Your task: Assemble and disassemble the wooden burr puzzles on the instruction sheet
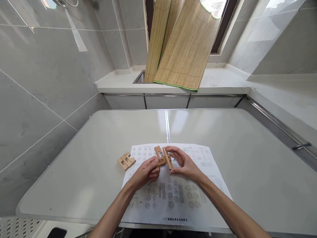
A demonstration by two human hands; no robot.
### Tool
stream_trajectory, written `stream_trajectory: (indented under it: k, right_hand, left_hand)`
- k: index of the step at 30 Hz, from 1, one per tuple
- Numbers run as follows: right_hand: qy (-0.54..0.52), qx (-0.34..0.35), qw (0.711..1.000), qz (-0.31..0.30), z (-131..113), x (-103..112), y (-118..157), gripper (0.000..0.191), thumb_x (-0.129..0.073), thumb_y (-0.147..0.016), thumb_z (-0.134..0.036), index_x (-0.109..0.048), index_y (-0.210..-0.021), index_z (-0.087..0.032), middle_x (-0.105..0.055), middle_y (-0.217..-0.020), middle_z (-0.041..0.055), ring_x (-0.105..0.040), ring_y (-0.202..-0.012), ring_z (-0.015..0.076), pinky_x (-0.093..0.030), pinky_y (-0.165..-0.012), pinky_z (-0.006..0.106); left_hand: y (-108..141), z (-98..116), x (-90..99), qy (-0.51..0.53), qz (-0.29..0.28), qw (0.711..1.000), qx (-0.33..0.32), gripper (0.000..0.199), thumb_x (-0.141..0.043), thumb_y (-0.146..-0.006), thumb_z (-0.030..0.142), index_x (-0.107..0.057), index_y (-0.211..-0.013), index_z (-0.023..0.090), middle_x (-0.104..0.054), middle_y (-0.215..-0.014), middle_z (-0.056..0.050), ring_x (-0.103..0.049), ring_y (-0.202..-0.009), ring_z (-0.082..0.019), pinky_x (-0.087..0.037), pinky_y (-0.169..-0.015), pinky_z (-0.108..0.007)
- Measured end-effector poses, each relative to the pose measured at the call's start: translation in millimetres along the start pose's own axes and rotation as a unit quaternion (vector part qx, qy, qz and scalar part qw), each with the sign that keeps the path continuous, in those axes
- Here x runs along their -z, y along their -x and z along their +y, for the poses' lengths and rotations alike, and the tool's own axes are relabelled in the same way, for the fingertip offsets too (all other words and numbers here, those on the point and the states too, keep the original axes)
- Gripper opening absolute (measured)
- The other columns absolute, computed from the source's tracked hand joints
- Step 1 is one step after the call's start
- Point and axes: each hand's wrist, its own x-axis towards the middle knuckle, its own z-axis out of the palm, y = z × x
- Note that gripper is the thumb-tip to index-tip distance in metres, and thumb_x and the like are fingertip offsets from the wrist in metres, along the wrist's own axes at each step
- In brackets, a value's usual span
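Over the printed sheet [158, 215], my left hand [148, 170] pinches the near end of a notched wooden puzzle piece [162, 161]. Another notched piece [158, 150] stands against it at an angle, on the far side. My right hand [184, 163] grips a longer wooden puzzle piece [167, 158] by its two ends, thumb at the near end and fingers at the far one. This piece crosses the one in my left hand and appears to touch it. Several more notched wooden pieces [126, 161] lie side by side left of my hands, at the sheet's edge.
The white table [111, 129] has a seam down its middle. Beyond it, a bamboo mat [183, 56] leans on a ledge [223, 81] below the window. Grey tiled wall [49, 82] rises at left. A dark object [56, 233] shows at the lower left, below the table edge.
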Motion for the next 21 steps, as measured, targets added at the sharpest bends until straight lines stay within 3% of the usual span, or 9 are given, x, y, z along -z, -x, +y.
stream_trajectory:
  k: [6,11,16,21]
  right_hand:
    - [0.042,0.013,0.999,0.013,-2.7,-4.4,3.1,0.074,-0.100,-0.069,-0.037,-0.062,-0.133,-0.032,-0.057,-0.150,0.0094,-0.054,-0.144,0.0322,-0.044,-0.123,0.050]
    - [0.020,0.002,0.999,0.041,-1.3,-10.6,3.1,0.066,-0.097,-0.072,-0.041,-0.063,-0.128,-0.031,-0.058,-0.151,0.0098,-0.055,-0.145,0.0320,-0.043,-0.124,0.052]
    - [-0.005,0.009,0.996,0.084,-3.2,-3.4,1.1,0.061,-0.095,-0.075,-0.046,-0.062,-0.123,-0.031,-0.058,-0.152,0.0103,-0.052,-0.147,0.0320,-0.038,-0.127,0.054]
    - [0.010,0.014,0.998,0.059,-5.2,3.6,2.3,0.064,-0.095,-0.075,-0.044,-0.061,-0.128,-0.032,-0.055,-0.154,0.0093,-0.050,-0.149,0.0313,-0.038,-0.127,0.052]
  left_hand:
    - [1.5,-0.9,-0.4,-0.002,-0.007,1.000,-0.006,0.040,-0.068,-0.098,0.056,-0.051,-0.100,0.020,-0.028,-0.065,0.011,-0.018,-0.052,-0.007,-0.018,-0.050,-0.021]
    - [1.9,-1.7,-1.9,-0.005,0.009,1.000,-0.011,0.040,-0.063,-0.101,0.057,-0.056,-0.111,0.018,-0.035,-0.066,0.009,-0.023,-0.051,-0.007,-0.023,-0.051,-0.022]
    - [0.8,-1.6,-4.2,-0.004,0.023,0.999,-0.037,0.040,-0.059,-0.102,0.057,-0.059,-0.104,0.017,-0.048,-0.067,0.005,-0.031,-0.050,-0.008,-0.030,-0.051,-0.024]
    - [0.0,-2.7,-4.3,-0.015,0.033,0.999,-0.033,0.040,-0.060,-0.101,0.057,-0.061,-0.099,0.017,-0.045,-0.058,0.008,-0.027,-0.046,-0.008,-0.027,-0.049,-0.025]
